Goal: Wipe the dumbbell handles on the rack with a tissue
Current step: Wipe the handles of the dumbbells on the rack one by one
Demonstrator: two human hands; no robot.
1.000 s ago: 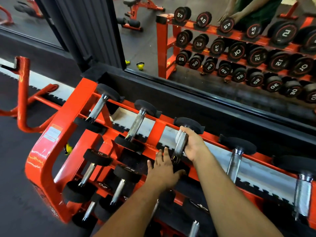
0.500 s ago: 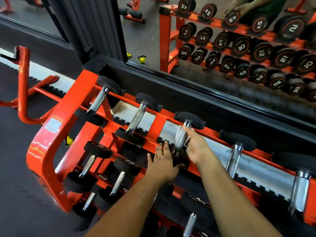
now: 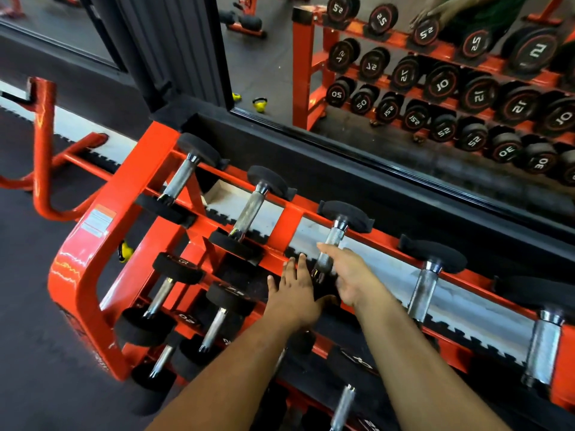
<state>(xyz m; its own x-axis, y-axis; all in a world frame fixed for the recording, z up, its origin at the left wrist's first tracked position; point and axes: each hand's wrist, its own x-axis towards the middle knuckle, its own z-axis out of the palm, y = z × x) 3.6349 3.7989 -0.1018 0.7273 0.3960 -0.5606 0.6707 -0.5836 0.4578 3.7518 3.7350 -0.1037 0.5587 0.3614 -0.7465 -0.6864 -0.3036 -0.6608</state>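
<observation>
Chrome handle (image 3: 330,247), top tier, 12 o'clock: your right hand (image 3: 351,275) alongside, fingers loose, tissue unseen. Left hand (image 3: 294,295) flat. Remaining handles: status unclear.

single head cam, looking forward and steeply down, close over the orange rack (image 3: 93,262) running 9 to 4 o'clock, wall mirror (image 3: 404,73) at 1 o'clock

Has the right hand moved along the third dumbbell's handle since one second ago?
Yes. The right hand has let go and slid toward the handle's near end, away from the far head.
</observation>
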